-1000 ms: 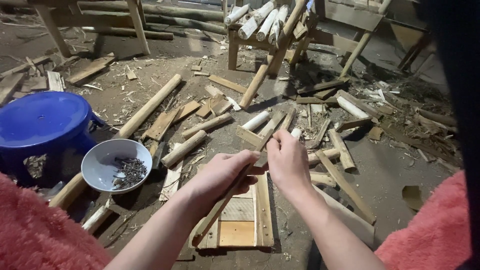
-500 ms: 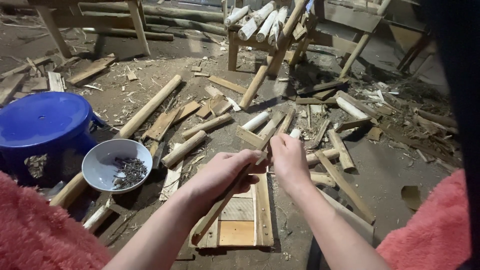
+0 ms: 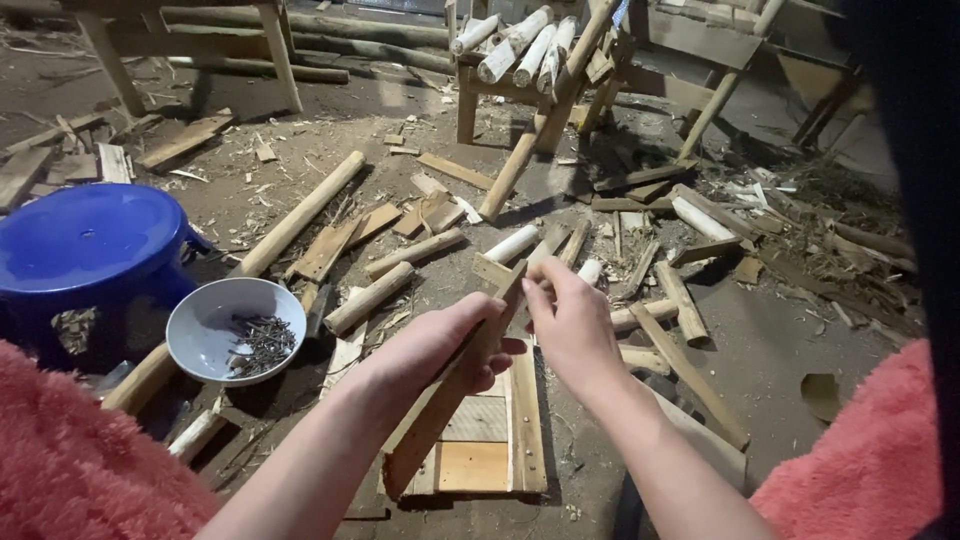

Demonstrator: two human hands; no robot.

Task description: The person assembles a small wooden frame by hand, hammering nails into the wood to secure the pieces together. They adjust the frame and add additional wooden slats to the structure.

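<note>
A person in pink fleece sleeves [image 3: 70, 460] works over a dirt floor [image 3: 780, 350] strewn with offcuts, both bare forearms reaching forward. The left hand [image 3: 435, 345] is wrapped around the middle of a long wooden slat [image 3: 450, 385], fingers closed over it, holding it slanted above a small frame of joined boards [image 3: 500, 440] that lies flat on the ground just beneath. The right hand [image 3: 570, 320] meets the slat's upper end, its fingertips pinched together there; whether they hold something small cannot be told. The frame already has several boards fixed side by side, while the slat in hand is not yet laid on it, so the assembly looks partly built with more pieces to add. To the left sit a white bowl of dark nails [image 3: 235, 330] and, beyond it, a blue plastic stool [image 3: 85, 240]. Farther out lie round poles [image 3: 300, 215], split sticks and shavings, with a wooden rack stacked with cut logs [image 3: 520, 45] at the back. Against half a second earlier, little differs: the hands have hardly shifted, and the slat keeps the same slant.
</note>
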